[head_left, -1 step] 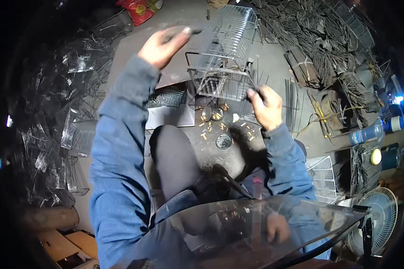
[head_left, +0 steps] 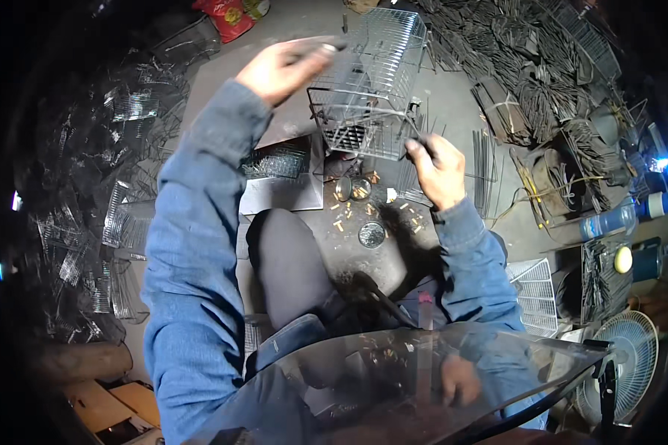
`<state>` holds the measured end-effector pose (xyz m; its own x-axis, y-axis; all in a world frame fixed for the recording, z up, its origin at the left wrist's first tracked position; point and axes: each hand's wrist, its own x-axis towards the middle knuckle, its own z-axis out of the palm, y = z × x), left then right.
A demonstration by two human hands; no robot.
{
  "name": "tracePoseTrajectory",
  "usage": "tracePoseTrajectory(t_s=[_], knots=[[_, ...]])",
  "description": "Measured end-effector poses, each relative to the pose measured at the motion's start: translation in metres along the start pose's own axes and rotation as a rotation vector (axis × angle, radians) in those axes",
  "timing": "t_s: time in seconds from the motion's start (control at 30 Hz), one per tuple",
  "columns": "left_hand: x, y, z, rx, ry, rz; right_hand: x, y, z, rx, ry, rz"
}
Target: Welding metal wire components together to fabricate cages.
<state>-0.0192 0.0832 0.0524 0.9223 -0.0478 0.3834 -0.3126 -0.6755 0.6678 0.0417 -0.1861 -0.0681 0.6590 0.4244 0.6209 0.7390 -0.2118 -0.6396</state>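
A wire mesh cage (head_left: 390,55) stands on the floor ahead of me, with a dark wire frame (head_left: 352,91) at its near end. My left hand (head_left: 280,70) is raised at the cage's upper left, smeared by motion. Its thumb and fingers close on a small dark thing that I cannot make out. At the cage's near right corner, my right hand (head_left: 441,172) is closed, thumb against fingers, on a thin dark rod (head_left: 416,133). Whether that rod belongs to the cage is unclear.
Small round tins (head_left: 371,234) and scattered cigarette butts (head_left: 339,224) lie before my knees. Wire mesh pieces (head_left: 133,106) heap up on the left, bundled rods (head_left: 545,96) on the right. A bottle (head_left: 607,222) and fan (head_left: 627,356) are at right. A clear shield (head_left: 393,371) crosses the bottom.
My left hand has shifted a little right and up. The loose-looking wire part at the cage's near end has moved. My right hand has risen very slightly at the corner.
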Motion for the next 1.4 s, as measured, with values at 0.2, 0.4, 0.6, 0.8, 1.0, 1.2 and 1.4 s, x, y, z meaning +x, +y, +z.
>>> tracePoseTrajectory(t_s=[0.2, 0.4, 0.6, 0.8, 1.0, 1.2, 1.4], knots=[[0.022, -0.011, 0.072, 0.79, -0.257, 0.058, 0.006, 0.031, 0.038, 0.103, 0.091, 0.171], [0.017, -0.012, 0.079, 0.85, -0.191, 0.04, 0.004, 0.034, 0.039, 0.135, 0.114, 0.179], [0.016, -0.01, 0.084, 0.791, -0.118, 0.084, 0.008, 0.032, 0.031, 0.104, 0.155, 0.14], [0.005, -0.002, 0.095, 0.893, -0.057, 0.021, -0.002, 0.04, 0.034, 0.086, 0.09, 0.158], [0.005, -0.002, 0.091, 0.911, -0.061, 0.032, -0.001, 0.042, 0.038, 0.077, 0.115, 0.135], [0.02, -0.008, 0.086, 0.76, -0.151, -0.002, 0.001, 0.042, 0.038, 0.093, 0.1, 0.166], [0.014, -0.012, 0.087, 0.78, -0.139, 0.088, 0.003, 0.038, 0.037, 0.105, 0.088, 0.098]])
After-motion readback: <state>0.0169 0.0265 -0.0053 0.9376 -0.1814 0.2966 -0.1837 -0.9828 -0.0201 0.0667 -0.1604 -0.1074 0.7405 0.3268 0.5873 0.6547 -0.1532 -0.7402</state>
